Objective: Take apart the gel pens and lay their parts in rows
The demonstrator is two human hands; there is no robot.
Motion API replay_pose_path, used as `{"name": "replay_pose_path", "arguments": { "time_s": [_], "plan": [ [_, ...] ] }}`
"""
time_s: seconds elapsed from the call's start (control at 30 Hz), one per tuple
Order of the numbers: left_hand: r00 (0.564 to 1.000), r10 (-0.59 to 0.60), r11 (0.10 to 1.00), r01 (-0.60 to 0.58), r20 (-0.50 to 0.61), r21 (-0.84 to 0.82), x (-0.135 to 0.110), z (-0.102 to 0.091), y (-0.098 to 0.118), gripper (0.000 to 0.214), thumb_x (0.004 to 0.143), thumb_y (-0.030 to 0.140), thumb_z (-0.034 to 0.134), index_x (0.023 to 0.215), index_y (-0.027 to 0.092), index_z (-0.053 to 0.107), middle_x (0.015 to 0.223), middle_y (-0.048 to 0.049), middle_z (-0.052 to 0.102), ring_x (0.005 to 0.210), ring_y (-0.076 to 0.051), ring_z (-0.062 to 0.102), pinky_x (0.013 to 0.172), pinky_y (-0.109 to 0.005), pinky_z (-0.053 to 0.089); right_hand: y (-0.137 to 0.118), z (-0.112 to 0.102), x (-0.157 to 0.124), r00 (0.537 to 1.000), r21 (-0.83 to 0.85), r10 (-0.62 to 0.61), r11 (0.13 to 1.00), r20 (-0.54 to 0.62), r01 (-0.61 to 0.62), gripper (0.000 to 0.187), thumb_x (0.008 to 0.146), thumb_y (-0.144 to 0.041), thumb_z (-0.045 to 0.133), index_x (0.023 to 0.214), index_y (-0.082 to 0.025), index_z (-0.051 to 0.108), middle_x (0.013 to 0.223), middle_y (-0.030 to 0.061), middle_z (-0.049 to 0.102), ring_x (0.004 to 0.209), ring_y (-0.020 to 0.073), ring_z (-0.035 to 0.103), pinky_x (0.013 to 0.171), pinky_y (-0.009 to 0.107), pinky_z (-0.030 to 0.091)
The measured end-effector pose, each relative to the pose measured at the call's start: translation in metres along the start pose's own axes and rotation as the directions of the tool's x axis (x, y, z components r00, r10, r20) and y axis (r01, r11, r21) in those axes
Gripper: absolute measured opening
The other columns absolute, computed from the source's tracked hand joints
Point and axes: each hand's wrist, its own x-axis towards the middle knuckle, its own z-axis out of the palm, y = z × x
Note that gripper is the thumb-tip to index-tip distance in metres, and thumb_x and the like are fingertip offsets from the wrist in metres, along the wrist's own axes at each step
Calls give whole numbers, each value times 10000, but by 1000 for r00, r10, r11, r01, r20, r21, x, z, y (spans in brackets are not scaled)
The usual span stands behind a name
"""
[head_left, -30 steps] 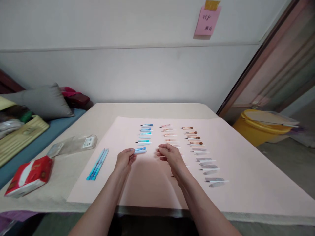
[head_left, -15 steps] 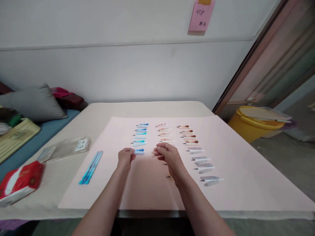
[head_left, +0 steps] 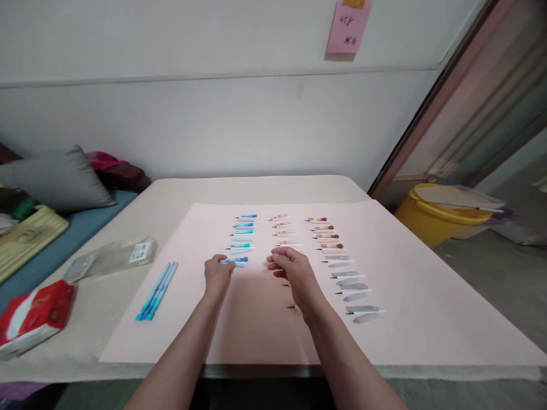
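A pink paper sheet covers the table. On it lie three columns of small pen pieces: blue ones, pink ones, and brown then grey ones. My left hand pinches a short blue pen piece at the near end of the blue column. My right hand is curled closed beside the pink column, covering its near pieces; what its fingers hold is hidden. Three whole blue pens lie together at the sheet's left edge.
A clear plastic bag with a white label lies left of the sheet. A red tissue pack sits at the table's left corner. Cushions lie at far left, a yellow bucket stands at right, and a pink note hangs on the wall.
The view shifted slightly. My left hand lowered the blue piece toward the sheet at the near end of the blue column. My right hand barely moved.
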Motion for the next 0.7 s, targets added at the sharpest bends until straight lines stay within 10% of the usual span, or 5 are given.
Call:
{"name": "replay_pose_path", "arguments": {
  "time_s": [0.43,0.7],
  "plan": [
    [986,149,845,-169,80,508,11,-24,6,435,569,205,656,997,191,580,848,-70,632,716,-208,579,655,-289,379,5,-3,3,1000,0,-4,1000,27,4,244,693,-320,611,884,-168,625,818,64,663,718,172,621,612,269,431],
    [952,200,489,-302,232,819,-10,-21,16,397,718,202,536,1116,207,530,1148,-110,524,1071,-260,479,829,-322,360,4,-4,3,1000,11,-6,1000,22,6,250,684,-330,625,867,-160,624,809,63,659,714,172,620,612,269,435]
  ]
}}
